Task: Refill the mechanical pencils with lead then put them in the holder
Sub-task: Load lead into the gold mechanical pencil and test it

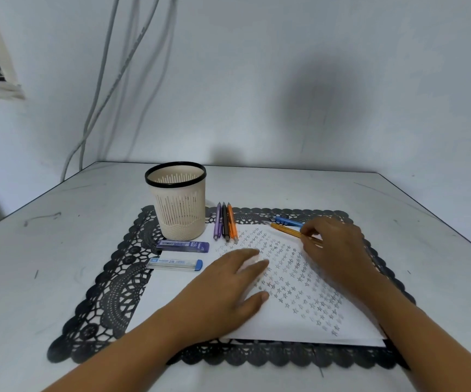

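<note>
right hand (333, 244) pinches a yellow pencil (288, 232) at the paper (166, 295); left hand (228, 287) rests flat on it, fingers straight. holder (178, 213) looks empty; three pencils (225, 222) lie beside it, lead cases (182, 246) look closed: barely begun, i judge.

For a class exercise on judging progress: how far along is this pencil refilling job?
Done: nothing; no pencil stands in the cream slotted plastic holder. In hand: the right hand grips a yellow mechanical pencil; the left hand lies flat on the white star-marked paper. Left: the purple pencil, black pencil, orange pencil and blue pencil lie outside it; the dark blue lead case and clear lead case lie untouched.
</note>
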`<state>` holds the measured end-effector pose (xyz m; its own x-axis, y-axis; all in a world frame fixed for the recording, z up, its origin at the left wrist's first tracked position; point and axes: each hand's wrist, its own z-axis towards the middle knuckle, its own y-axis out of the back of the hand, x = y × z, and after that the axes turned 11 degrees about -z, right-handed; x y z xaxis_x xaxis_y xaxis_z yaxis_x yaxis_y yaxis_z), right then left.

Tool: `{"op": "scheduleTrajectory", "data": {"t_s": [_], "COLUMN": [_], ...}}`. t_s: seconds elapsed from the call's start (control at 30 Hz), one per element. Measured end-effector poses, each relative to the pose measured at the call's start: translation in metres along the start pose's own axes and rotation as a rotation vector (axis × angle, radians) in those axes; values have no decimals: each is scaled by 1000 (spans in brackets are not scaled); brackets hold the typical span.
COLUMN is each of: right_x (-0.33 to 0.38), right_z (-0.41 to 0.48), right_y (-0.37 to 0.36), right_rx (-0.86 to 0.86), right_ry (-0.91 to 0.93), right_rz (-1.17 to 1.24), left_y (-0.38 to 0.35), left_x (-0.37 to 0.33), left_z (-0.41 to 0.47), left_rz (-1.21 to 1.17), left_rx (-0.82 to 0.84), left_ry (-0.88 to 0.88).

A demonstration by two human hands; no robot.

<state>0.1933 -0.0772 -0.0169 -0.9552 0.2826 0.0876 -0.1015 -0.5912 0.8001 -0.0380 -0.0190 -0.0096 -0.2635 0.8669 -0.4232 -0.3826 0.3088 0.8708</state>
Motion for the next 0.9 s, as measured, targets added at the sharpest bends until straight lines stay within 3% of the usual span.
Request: {"op": "scheduleTrajectory", "data": {"t_s": [0.13,0.27,0.63,0.9], "right_x": [28,49,57,48], "right_z": [-7,-15,-14,-9], "right_y": [22,38,53,56], "right_rx": [159,246,395,329], "right_ry": [123,107,-223,-293], "right_rz": [259,460,1008,1034], "left_y": [-3,-5,-1,1], "left_x": [7,10,12,19], "left_z": [4,7,8,9], "left_rz": [182,223,-50,-111], "left_rx": [-202,-269,-319,-381], "left_ry": [-105,-151,-74,9]}}
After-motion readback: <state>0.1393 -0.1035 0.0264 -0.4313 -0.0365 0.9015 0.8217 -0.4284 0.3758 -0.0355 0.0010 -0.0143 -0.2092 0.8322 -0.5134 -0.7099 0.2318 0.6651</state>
